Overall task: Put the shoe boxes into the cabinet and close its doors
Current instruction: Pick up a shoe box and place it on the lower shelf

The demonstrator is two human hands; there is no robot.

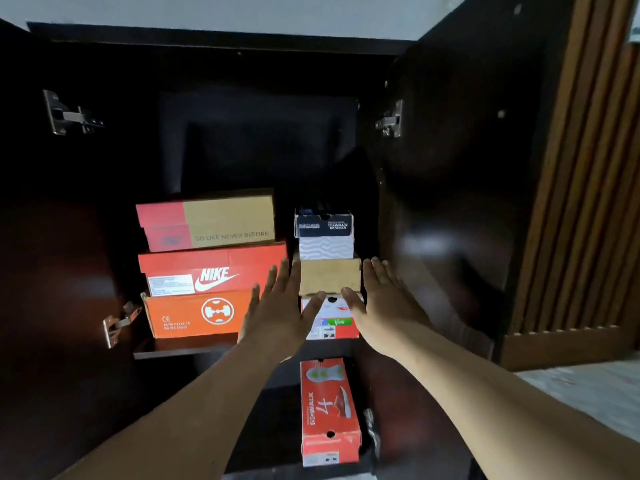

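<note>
The dark cabinet [263,140] stands open with both doors swung out. On its shelf [180,349] a left stack holds an orange box [194,315], a red Nike box [211,268] and a red-and-tan box [207,220]. A right stack holds a white box [329,323], a plain brown box [329,275] and a navy-and-white box [325,233]. My left hand [277,306] and my right hand [381,299] lie flat with fingers apart on either side of the brown box, thumbs at its lower front edge. A red Gowalk box [329,410] sits on the level below.
The left door [52,271] and right door [457,188] hang wide open, hinges showing. A ribbed wooden panel [581,202] rises at the right. Pale marble floor [588,393] lies at the lower right. The upper part of the cabinet interior is dark and unfilled.
</note>
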